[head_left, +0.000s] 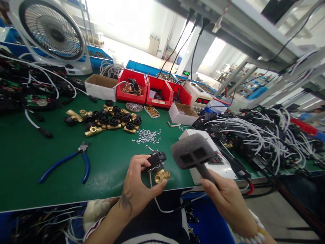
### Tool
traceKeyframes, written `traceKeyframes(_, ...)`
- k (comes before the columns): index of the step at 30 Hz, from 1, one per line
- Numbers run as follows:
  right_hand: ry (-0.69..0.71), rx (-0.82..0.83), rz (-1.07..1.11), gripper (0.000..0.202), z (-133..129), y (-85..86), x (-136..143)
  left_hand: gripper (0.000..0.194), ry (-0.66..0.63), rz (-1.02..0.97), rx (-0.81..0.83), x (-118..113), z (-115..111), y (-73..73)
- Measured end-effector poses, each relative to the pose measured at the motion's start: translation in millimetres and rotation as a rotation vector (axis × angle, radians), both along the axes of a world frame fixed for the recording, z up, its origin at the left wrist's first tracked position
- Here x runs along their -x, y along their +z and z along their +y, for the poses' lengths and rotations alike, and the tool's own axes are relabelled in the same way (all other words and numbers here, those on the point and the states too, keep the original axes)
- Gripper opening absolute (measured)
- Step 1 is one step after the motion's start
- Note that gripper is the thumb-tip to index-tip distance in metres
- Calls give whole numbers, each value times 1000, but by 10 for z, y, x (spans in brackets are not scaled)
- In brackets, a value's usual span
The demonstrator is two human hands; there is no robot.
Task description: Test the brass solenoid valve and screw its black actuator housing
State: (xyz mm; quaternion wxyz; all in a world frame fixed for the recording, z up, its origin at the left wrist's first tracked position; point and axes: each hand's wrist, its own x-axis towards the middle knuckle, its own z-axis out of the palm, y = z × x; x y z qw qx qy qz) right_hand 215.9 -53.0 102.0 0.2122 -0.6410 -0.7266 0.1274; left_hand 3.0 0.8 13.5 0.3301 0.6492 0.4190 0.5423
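Note:
My left hand (138, 188) holds a brass valve with a black top (157, 166) over the front edge of the green table (38, 159); a white wire hangs from the valve. My right hand (227, 200) grips the dark handle of a grey tool with a blocky head (192, 154), raised just right of the valve. Several more brass valves with black caps (111, 120) lie grouped farther back. A small heap of metal clips (148, 135) lies behind the held valve.
Blue-handled pliers (73, 161) lie at left. Red bins (144, 88), cardboard boxes (100, 86), a white fan (54, 34) and a power supply (198, 95) line the back. A white box (218, 166) sits under the tool. Wired assemblies (264, 135) pile at right.

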Motion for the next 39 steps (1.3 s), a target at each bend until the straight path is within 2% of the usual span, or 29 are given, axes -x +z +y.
traceKeyframes(5, 26, 199, -72, 52, -16, -39, 32, 41, 0, -1, -5, -3, -12, -8)
traceKeyframes(10, -17, 73, 29, 51, -14, -55, 16, 39, 11, 5, -3, -6, -8, 6)
traceKeyframes(14, -5, 264, 11, 45, -47, -131, 106, 39, 11, 7, -10, -5, -8, 12)
traceKeyframes(16, -13, 307, 74, 43, -59, -167, 162, 40, 15, 10, -5, 1, -11, 1)
traceKeyframes(18, -79, 245, 203, 38, -45, -212, 205, 41, 21, 4, 9, 7, -13, -17)
traceKeyframes(20, -178, 86, 281, 38, 7, -297, 234, 41, 25, -14, 15, 8, -11, -33)
traceKeyframes(23, -266, -147, 150, 48, 151, -531, 256, 40, 25, -26, 0, -4, -7, -38)
traceKeyframes(26, -309, -120, -75, 53, 289, -781, 268, 39, 8, -18, -20, -11, -12, -15)
traceKeyframes(29, -346, -79, -164, 49, 299, -842, 299, 40, -16, 32, -46, 13, -21, 52)
traceKeyframes(31, -339, -139, -20, 42, 228, -740, 333, 41, -32, 98, -102, 36, -23, 129)
traceKeyframes(33, -286, -158, 318, 48, 134, -569, 369, 41, -68, 171, -193, 51, -20, 230)
traceKeyframes(36, -82, 92, 931, 66, 36, -326, 409, 39, -161, 247, -320, 40, -7, 396)
traceKeyframes(39, 60, 323, 1281, 79, 23, -220, 417, 35, -239, 310, -403, 18, 2, 527)
